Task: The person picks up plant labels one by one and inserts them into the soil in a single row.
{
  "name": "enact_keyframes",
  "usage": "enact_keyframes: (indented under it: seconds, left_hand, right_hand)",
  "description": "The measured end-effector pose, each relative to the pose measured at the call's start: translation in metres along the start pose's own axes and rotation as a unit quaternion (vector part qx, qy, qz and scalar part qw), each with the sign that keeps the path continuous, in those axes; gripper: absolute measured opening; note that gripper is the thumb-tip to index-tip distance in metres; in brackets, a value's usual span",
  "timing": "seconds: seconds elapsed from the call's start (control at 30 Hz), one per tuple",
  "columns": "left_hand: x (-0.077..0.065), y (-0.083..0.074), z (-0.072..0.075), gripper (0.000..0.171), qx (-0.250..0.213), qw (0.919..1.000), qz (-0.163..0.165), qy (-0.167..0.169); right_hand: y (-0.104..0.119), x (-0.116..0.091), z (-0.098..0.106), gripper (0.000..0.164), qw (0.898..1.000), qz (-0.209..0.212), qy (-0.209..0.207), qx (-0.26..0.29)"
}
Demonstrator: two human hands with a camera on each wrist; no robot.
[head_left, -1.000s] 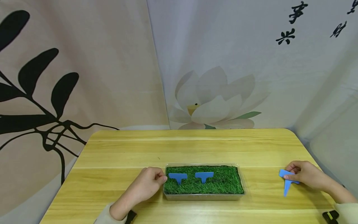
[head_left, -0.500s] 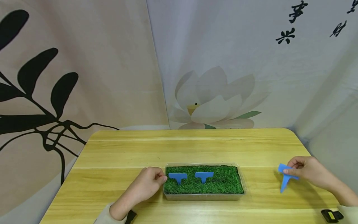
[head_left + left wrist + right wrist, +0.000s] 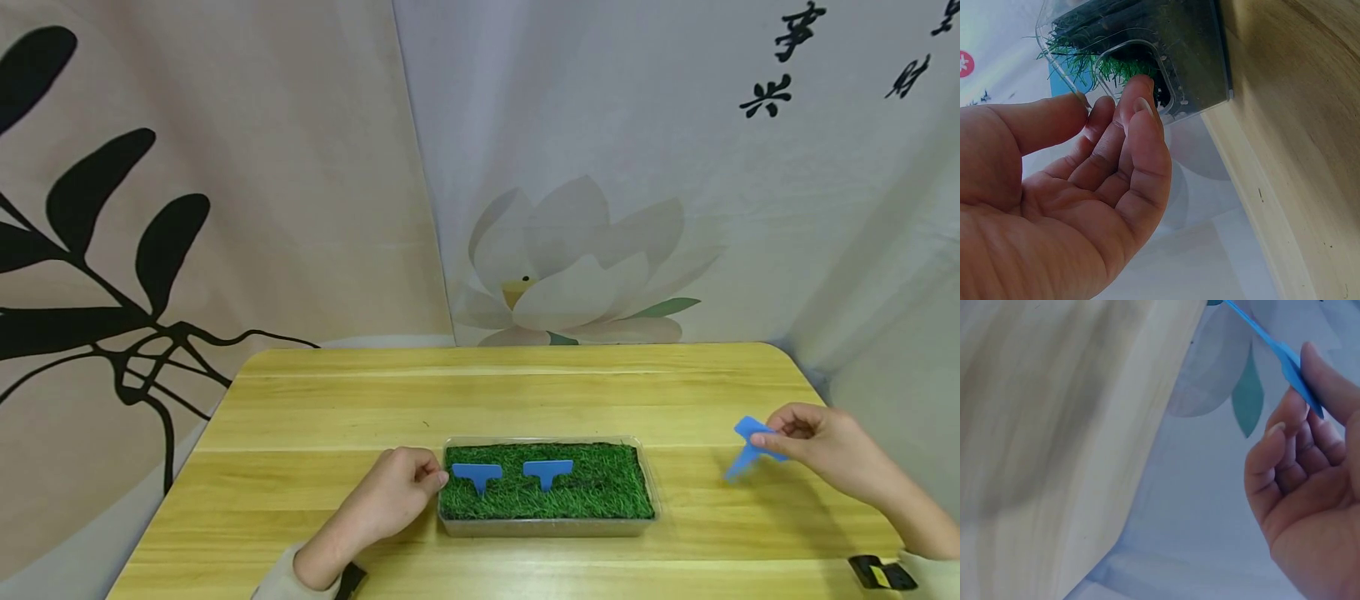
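A clear plastic box (image 3: 547, 528) filled with green artificial grass (image 3: 600, 487) stands on the table. Two blue T-shaped plant labels are upright in the grass, a left label (image 3: 477, 472) and a middle label (image 3: 547, 472). At the box's left end my left hand (image 3: 401, 492) pinches the rim between thumb and bent fingers. Off to the right, my right hand (image 3: 836, 450) holds a third blue plant label (image 3: 747, 454) by its wide head, above the table. Its pointed stem slants down and left. In the right wrist view the label (image 3: 1294, 372) sits between thumb and index finger.
The wooden table (image 3: 337, 400) has rounded far corners. Behind it hangs a printed cloth backdrop (image 3: 337, 167) with plant and lotus designs. A black wrist strap (image 3: 883, 573) shows by the right sleeve.
My right hand has lifted its plant label up off the table and moved it slightly left, while the stem has tilted further left. The left hand and the box have stayed put.
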State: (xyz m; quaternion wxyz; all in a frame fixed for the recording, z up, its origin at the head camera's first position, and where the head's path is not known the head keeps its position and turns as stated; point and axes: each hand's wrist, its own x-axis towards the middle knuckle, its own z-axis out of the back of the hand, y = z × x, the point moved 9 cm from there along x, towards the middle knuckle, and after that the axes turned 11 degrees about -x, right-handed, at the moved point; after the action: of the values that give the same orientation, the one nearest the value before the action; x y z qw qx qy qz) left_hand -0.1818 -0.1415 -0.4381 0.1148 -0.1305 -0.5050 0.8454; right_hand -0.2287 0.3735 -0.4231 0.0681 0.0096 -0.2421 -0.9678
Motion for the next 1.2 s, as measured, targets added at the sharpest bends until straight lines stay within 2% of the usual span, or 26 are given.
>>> enact_keyframes:
  seconds: [0.47, 0.67, 0.9, 1.07, 1.2]
  left_hand:
    - [0.0, -0.001, 0.0, 0.023, 0.003, 1.0, -0.002, 0.0]
    - [0.0, 0.0, 0.0, 0.023, -0.001, 1.0, -0.001, 0.002]
    - [0.0, 0.0, 0.0, 0.023, 0.0, 1.0, -0.003, 0.001]
    - [0.0, 0.0, 0.0, 0.023, -0.005, 1.0, 0.0, 0.002]
    - [0.0, 0.0, 0.0, 0.023, -0.007, 1.0, 0.001, 0.002]
  right_hand:
    - [0.042, -0.006, 0.023, 0.006, 0.995, 0.039, -0.09, 0.002]
    - [0.054, -0.01, 0.029, 0.006, 0.992, 0.049, -0.119, 0.003]
    - [0.072, -0.019, 0.038, 0.007, 0.983, 0.066, -0.174, 0.003]
    - [0.079, -0.022, 0.04, 0.009, 0.98, 0.057, -0.193, -0.002]
    - [0.088, -0.025, 0.041, 0.013, 0.975, 0.071, -0.208, 0.002]
